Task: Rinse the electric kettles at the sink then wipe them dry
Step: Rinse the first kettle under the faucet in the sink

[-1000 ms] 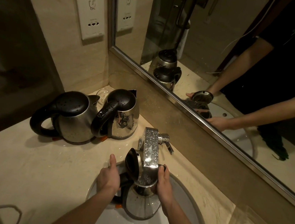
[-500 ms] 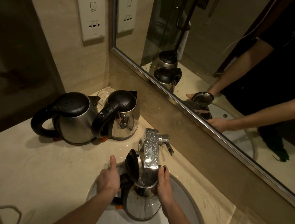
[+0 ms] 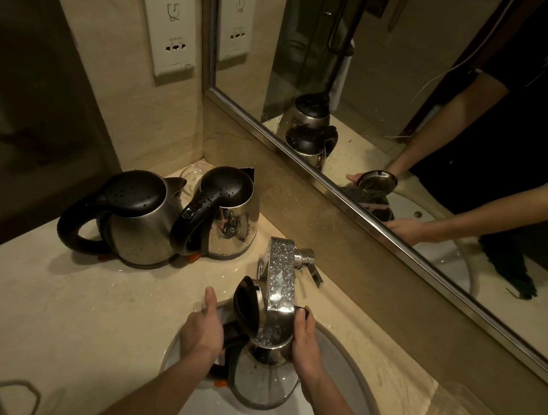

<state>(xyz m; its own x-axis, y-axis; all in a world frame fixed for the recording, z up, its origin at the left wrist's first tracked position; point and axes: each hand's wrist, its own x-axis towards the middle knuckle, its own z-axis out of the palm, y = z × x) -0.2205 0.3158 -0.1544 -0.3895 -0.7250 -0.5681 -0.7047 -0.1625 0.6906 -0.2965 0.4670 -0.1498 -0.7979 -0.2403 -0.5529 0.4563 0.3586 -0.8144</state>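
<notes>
Over the white sink (image 3: 356, 393) I hold a steel kettle (image 3: 261, 381) upright, its black lid (image 3: 246, 305) flipped open under the chrome tap spout (image 3: 279, 282). My left hand (image 3: 204, 331) grips its black handle, thumb up. My right hand (image 3: 306, 344) clasps the kettle's right side near the rim. Two more steel kettles with shut black lids stand on the counter to the back left: a rounder one (image 3: 129, 220) and a taller one (image 3: 223, 215), both speckled with drops.
A beige stone counter (image 3: 64, 302) surrounds the sink. The tap lever (image 3: 313, 267) sticks out to the right. A mirror (image 3: 401, 85) runs along the back wall, a white wall socket (image 3: 170, 18) above the kettles. A wire loop (image 3: 1, 391) lies at the lower left.
Almost nothing: both hands keep the kettle under the tap, the view shifting only slightly.
</notes>
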